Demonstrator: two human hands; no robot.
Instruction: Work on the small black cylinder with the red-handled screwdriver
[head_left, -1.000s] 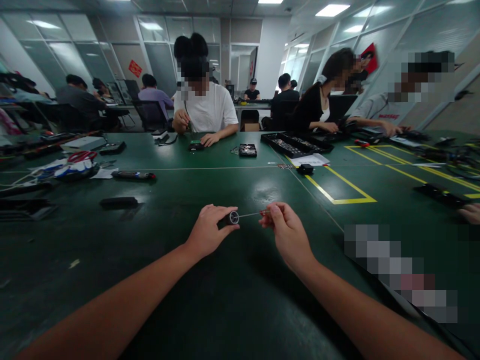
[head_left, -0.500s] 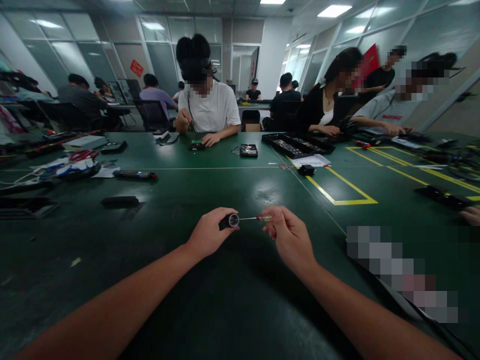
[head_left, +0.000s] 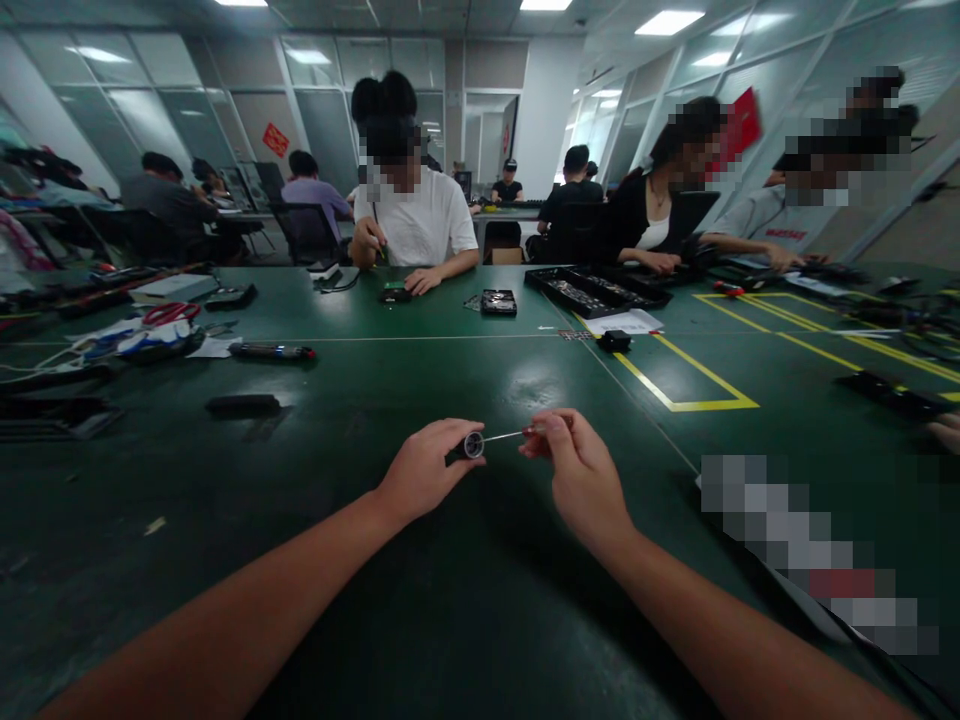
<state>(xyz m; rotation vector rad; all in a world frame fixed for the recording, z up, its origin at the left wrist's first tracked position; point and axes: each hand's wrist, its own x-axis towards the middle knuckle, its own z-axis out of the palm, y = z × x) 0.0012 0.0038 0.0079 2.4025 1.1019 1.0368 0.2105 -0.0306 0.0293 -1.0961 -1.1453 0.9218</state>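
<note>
Between thumb and fingers, my left hand (head_left: 420, 465) grips a small black cylinder with a silver-rimmed open end (head_left: 473, 445). That round end faces me and to the right; most of the body is hidden in the hand. My right hand (head_left: 581, 465) pinches a thin screwdriver (head_left: 504, 436) by its reddish handle. Its metal shaft points left, and the tip meets the cylinder's open end; I cannot tell how far inside it reaches. Both hands are held over the green table (head_left: 450, 620).
A black case (head_left: 244, 404) and a dark pen-like tool (head_left: 271, 351) lie at left, near cables and red-handled items (head_left: 171, 313). Ahead are a small black block (head_left: 615, 341), an opened device (head_left: 499, 301) and a parts tray (head_left: 596, 287). People sit across the table.
The cylinder has shifted slightly right and down. The screwdriver now slants, its handle end higher than its tip, with the tip at the cylinder's opening rather than beside the rim.
</note>
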